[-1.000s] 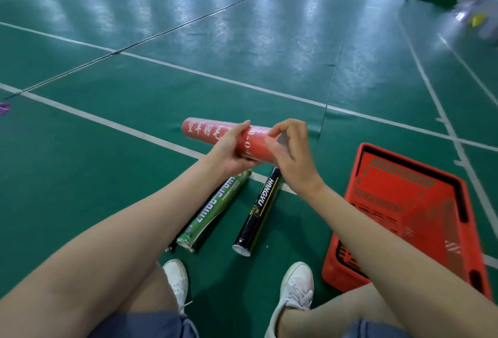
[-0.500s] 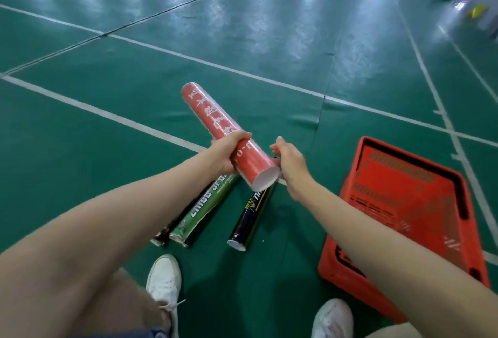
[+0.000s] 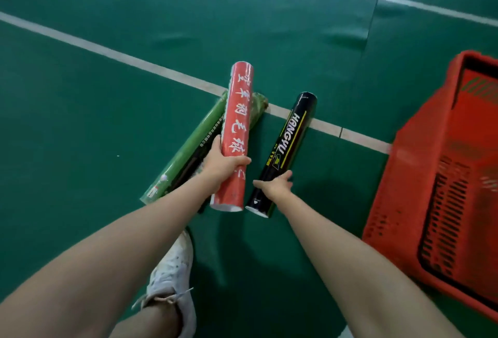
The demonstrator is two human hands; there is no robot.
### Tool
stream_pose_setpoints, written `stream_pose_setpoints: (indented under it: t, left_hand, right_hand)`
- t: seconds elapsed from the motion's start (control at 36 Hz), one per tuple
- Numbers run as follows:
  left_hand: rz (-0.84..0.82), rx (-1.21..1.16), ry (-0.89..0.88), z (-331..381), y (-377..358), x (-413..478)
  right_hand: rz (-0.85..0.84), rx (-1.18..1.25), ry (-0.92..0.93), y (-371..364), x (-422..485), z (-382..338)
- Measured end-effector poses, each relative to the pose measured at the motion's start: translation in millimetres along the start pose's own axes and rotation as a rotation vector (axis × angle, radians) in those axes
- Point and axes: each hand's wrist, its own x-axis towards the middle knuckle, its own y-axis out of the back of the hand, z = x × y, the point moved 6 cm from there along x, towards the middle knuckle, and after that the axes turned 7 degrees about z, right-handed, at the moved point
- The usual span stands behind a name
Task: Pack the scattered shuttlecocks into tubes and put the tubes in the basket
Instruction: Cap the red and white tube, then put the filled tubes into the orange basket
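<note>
My left hand (image 3: 223, 165) grips a red shuttlecock tube (image 3: 237, 119) with white characters, held lengthwise over the floor, pointing away from me. Under it lie two green tubes (image 3: 194, 140) side by side. A black tube (image 3: 287, 143) marked HANGYU lies on the floor just to the right. My right hand (image 3: 275, 185) rests on the black tube's near end, fingers wrapping its top. The red plastic basket (image 3: 404, 202) stands at the right. No loose shuttlecocks show.
The floor is green court matting with white lines (image 3: 107, 51) crossing behind the tubes. My white shoe (image 3: 172, 278) sits on the floor below the tubes, between my arms. A seam (image 3: 372, 24) in the mat runs toward the basket.
My left hand has swung the red tube from slanting left to pointing straight away and lowered it. My right hand left the red tube's end and dropped onto the black tube. The view tilted down.
</note>
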Motion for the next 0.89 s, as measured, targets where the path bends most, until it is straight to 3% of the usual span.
stream_pose_setpoints:
  t: [0.14,0.25,0.39,0.64,0.89]
  left_hand:
    - [-0.022,-0.025,0.011,-15,-1,7]
    - [-0.037,0.009,-0.004,-15,-1,1]
    - [-0.083,0.032,-0.063,11,-9,-23]
    - [-0.21,-0.02,-0.183,116,-48,-98]
    - [-0.33,-0.048,-0.321,192,-116,-184]
  right_hand:
    - [0.069,0.06,-0.003,-21,8,15]
    - [0.178,0.169,0.125,2,4,11]
    - [0.198,0.349,0.206,64,-14,-13]
    - [0.22,0.405,0.446,213,-97,-48]
    - [0.375,0.422,0.55,367,-166,11]
